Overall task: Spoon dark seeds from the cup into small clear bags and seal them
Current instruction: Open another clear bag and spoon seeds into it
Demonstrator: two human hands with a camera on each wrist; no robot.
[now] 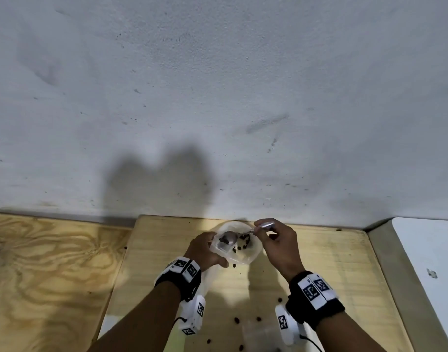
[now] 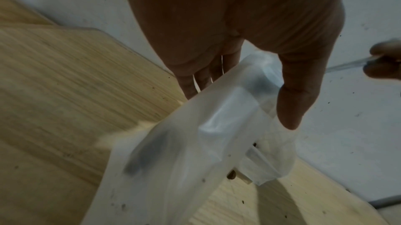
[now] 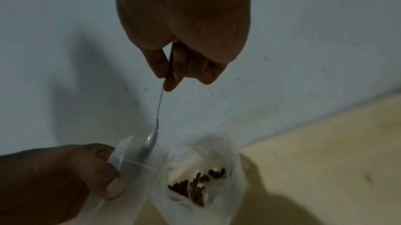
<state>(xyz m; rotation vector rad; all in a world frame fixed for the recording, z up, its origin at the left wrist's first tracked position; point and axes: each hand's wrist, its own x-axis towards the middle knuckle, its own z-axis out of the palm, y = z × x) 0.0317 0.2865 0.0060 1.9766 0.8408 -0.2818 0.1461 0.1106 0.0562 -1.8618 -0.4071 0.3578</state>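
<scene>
A pale wooden board (image 1: 319, 262) butts against the grey wall (image 1: 218, 97), leaving little room beyond the fingertips. On it, the translucent cup (image 1: 252, 252) holds dark seeds (image 3: 195, 185), just right of the left hand (image 1: 205, 250), whose thumb and fingers pinch a small clear bag (image 3: 139, 163) open at the cup's rim. The right hand (image 1: 279, 247) pinches a metal spoon (image 3: 158, 113), its bowl dipped into the bag's mouth. Loose seeds (image 1: 237, 320) lie nearer the wrists.
</scene>
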